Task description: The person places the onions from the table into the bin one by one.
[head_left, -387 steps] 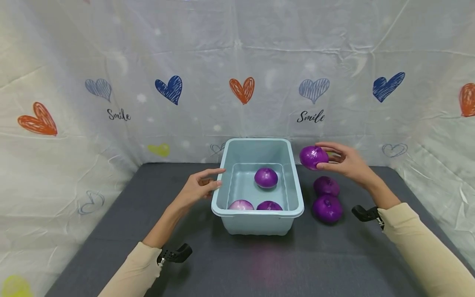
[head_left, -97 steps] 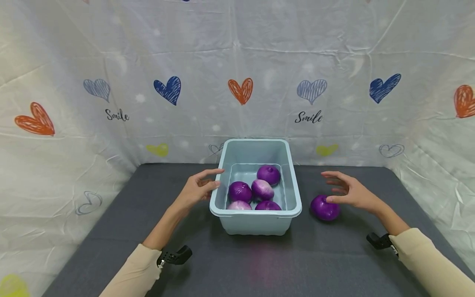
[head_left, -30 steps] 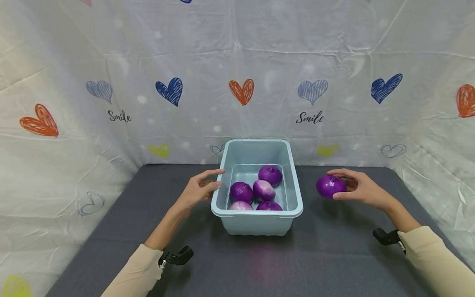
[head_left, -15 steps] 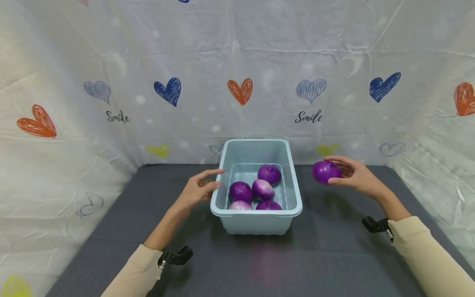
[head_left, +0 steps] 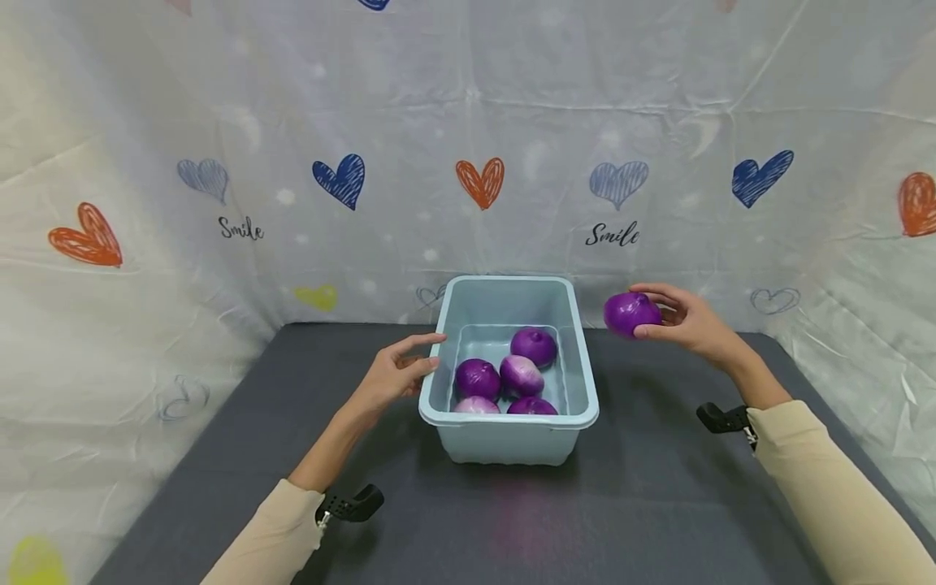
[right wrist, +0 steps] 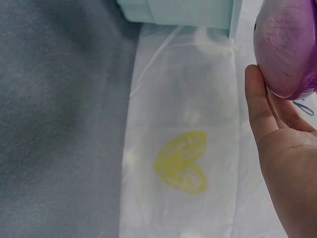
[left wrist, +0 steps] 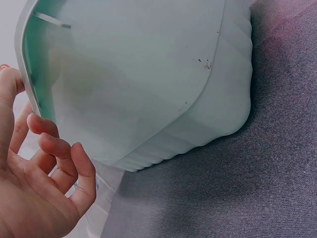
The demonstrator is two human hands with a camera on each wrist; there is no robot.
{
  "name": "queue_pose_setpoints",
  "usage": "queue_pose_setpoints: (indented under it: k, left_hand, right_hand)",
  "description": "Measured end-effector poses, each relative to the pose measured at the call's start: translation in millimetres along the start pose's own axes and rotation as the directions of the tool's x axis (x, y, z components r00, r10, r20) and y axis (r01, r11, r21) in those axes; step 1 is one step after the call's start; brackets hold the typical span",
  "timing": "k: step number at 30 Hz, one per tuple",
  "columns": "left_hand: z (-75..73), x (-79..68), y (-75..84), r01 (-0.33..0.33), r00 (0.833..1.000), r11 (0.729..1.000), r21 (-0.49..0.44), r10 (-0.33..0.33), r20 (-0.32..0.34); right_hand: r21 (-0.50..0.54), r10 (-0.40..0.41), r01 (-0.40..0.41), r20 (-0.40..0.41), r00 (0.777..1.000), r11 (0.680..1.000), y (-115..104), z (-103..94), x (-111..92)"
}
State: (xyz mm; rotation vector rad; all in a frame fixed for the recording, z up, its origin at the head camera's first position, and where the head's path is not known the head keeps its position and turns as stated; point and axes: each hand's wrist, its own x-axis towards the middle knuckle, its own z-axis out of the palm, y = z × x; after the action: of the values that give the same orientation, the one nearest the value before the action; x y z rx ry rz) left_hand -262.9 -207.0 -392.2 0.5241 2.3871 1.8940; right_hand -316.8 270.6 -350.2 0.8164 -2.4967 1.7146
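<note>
A light blue plastic bin [head_left: 509, 443] stands mid-table with several purple onions [head_left: 534, 347] inside, one of them paler and whitish [head_left: 522, 375]. My left hand [head_left: 395, 374] holds the bin's left rim between index finger and thumb. From the left wrist view, the other fingers [left wrist: 81, 173] curl loosely beside the bin's outer wall. To the right of the bin, my right hand [head_left: 687, 325] grips another purple onion [head_left: 630, 314] with thumb and fingertips, raised above the dark table. The right wrist view shows only part of this onion [right wrist: 285, 49], at the top right corner.
A dark grey cloth [head_left: 504, 528] covers the table. Behind it hangs a whitish curtain [head_left: 409, 106] printed with hearts and "Smile". Black wrist straps [head_left: 351, 504] sit at both cuffs.
Earlier, more onions lay on the table and fewer in the bin. The right hand has picked up the last table onion, lifting it up and leftwards. The left hand stays at the rim.
</note>
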Motion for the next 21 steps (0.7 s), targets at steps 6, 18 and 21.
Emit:
queue_pose_setpoints:
  k: [6,18,21]
  left_hand:
    - [1.2,0.7,1.4,-0.009,1.000,1.000,-0.008,0.009,0.002]
    - [0.2,1.4,0.2,0.003,1.000,1.000,-0.013,-0.003,0.008]
    - [-0.1,1.4,0.0,0.004,1.000,1.000,-0.009,-0.003,0.004]
  right_hand:
    - [-0.001,-0.014,0.014,-0.021,1.000,1.000,-6,3.2,10]
    - [0.008,-0.033,0.033,0.007,0.999,0.999,-30,20.1,35]
    - [0.001,-0.051,0.051,0.030,0.998,0.999,-34,25.7,43]
